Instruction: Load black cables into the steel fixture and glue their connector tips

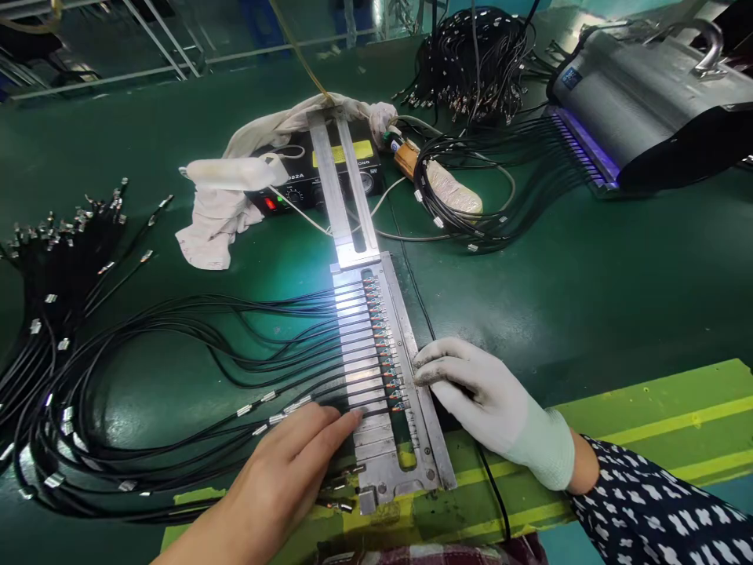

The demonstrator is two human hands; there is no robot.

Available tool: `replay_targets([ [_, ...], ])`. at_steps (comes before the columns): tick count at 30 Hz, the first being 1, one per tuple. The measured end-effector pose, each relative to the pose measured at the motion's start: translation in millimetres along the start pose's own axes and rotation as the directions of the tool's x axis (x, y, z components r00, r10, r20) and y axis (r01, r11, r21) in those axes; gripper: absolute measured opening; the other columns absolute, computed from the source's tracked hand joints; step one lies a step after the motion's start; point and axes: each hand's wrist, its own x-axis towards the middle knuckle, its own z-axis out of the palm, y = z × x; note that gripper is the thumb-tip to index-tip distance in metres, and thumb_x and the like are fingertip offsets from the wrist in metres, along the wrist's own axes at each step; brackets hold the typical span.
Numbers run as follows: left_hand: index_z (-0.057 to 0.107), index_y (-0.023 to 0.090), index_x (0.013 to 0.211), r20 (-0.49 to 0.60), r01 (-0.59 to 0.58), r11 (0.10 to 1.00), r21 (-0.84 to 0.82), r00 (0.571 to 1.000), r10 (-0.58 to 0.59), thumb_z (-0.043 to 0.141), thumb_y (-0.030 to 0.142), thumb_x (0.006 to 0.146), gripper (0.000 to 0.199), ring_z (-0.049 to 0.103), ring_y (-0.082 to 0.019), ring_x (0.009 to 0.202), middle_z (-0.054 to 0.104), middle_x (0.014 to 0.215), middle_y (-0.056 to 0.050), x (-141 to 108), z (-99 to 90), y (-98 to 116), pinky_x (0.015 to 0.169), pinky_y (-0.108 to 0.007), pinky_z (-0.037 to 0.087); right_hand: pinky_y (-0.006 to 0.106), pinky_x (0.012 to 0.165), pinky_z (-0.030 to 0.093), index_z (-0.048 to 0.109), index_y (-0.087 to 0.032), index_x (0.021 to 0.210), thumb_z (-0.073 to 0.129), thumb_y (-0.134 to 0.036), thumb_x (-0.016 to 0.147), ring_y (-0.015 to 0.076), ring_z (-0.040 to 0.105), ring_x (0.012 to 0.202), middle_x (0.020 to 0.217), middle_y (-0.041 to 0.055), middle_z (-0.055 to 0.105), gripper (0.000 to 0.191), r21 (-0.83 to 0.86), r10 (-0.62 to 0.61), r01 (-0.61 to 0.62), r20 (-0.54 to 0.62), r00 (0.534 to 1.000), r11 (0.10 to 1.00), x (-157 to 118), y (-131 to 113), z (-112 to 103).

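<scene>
A metal slotted jig (376,439) lies lengthwise in front of me, with several black cables (294,357) laid side by side across its grooves. Their stripped, terminal-tipped ends (385,353) line up over the long slot. My bare left hand (288,463) is closed at the jig's left edge around a black cable near the lowest filled groove; the thumb is mostly hidden. In a white glove, my right hand (491,400) rests its loosely extended fingertips against the jig's right rail, with a gap between fingers and thumb. Empty grooves show below the cables.
A black control box (300,192) with a cloth over it stands behind the jig. Cable bundles lie at left (64,267) and far back (471,63). At right sits a silver lamp housing (652,102) over another cable row. A wrapped handheld tool (452,188) lies near coiled cables.
</scene>
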Motion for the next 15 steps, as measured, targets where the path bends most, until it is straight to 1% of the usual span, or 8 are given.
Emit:
replay_targets([
  [3, 0.052, 0.015, 0.133, -0.007, -0.02, 0.999, -0.032, 1.0, 0.02, 0.044, 0.001, 0.095, 0.042, 0.054, -0.014, 0.092, 0.06, 0.105, -0.009, 1.8, 0.4, -3.2, 0.081, -0.022, 0.047, 0.033, 0.089, 0.05, 0.068, -0.02, 0.097, 0.051, -0.008, 0.092, 0.0169, 0.06, 0.1, 0.107, 0.0032, 0.063, 0.021, 0.005, 0.006, -0.006, 0.004, 1.0, 1.0, 0.8, 0.2, -0.5],
  [7, 0.052, 0.014, 0.136, 0.017, -0.052, 0.999, 0.006, 0.998, 0.052, 0.04, 0.001, 0.095, 0.045, 0.053, -0.016, 0.097, 0.058, 0.11, -0.01, -0.4, 3.9, -7.8, 0.085, -0.026, 0.046, 0.034, 0.089, 0.05, 0.069, -0.02, 0.098, 0.051, -0.008, 0.092, 0.0177, 0.06, 0.1, 0.107, 0.0035, 0.063, 0.022, -0.002, 0.018, -0.018, 0.007, 1.0, 1.0, 0.9, 0.8, -0.4],
  [9, 0.053, 0.016, 0.136, -0.008, -0.052, 0.995, 0.085, 0.999, 0.053, 0.04, 0.002, 0.095, 0.045, 0.052, -0.018, 0.099, 0.057, 0.111, -0.01, -4.8, 7.3, -8.5, 0.086, -0.03, 0.044, 0.034, 0.088, 0.051, 0.069, -0.02, 0.099, 0.051, -0.008, 0.092, 0.0178, 0.06, 0.1, 0.107, 0.0035, 0.063, 0.023, -0.004, 0.021, -0.021, 0.006, 1.0, 1.0, 0.9, 0.8, -0.4],
  [12, 0.054, 0.025, 0.138, -0.082, 0.013, 0.955, 0.297, 0.997, 0.011, 0.041, 0.004, 0.094, 0.05, 0.05, -0.021, 0.094, 0.056, 0.106, -0.008, -11.4, 12.8, -6.1, 0.084, -0.034, 0.042, 0.034, 0.088, 0.051, 0.068, -0.021, 0.098, 0.05, -0.008, 0.092, 0.0175, 0.061, 0.099, 0.107, 0.0031, 0.063, 0.022, 0.003, 0.023, -0.023, 0.01, 1.0, 1.0, 2.6, 0.3, -1.0],
  [14, 0.051, 0.027, 0.14, -0.073, 0.037, 0.928, 0.371, 0.997, -0.01, 0.04, 0.003, 0.094, 0.053, 0.05, -0.02, 0.088, 0.057, 0.1, -0.007, -11.7, 13.9, -3.0, 0.077, -0.033, 0.04, 0.033, 0.087, 0.051, 0.068, -0.021, 0.098, 0.05, -0.008, 0.092, 0.0173, 0.061, 0.099, 0.105, 0.0029, 0.063, 0.022, 0.007, 0.016, -0.017, 0.012, 1.0, 1.0, 4.7, -0.7, -1.7],
  [15, 0.051, 0.026, 0.14, -0.052, 0.03, 0.928, 0.371, 0.999, -0.012, 0.038, 0.003, 0.093, 0.054, 0.05, -0.02, 0.085, 0.058, 0.098, -0.007, -10.2, 12.8, -1.2, 0.074, -0.032, 0.04, 0.033, 0.087, 0.051, 0.067, -0.021, 0.098, 0.05, -0.008, 0.092, 0.0173, 0.061, 0.098, 0.105, 0.0029, 0.063, 0.022, 0.007, 0.006, -0.007, 0.01, 1.0, 1.0, 5.5, -1.4, -1.9],
])
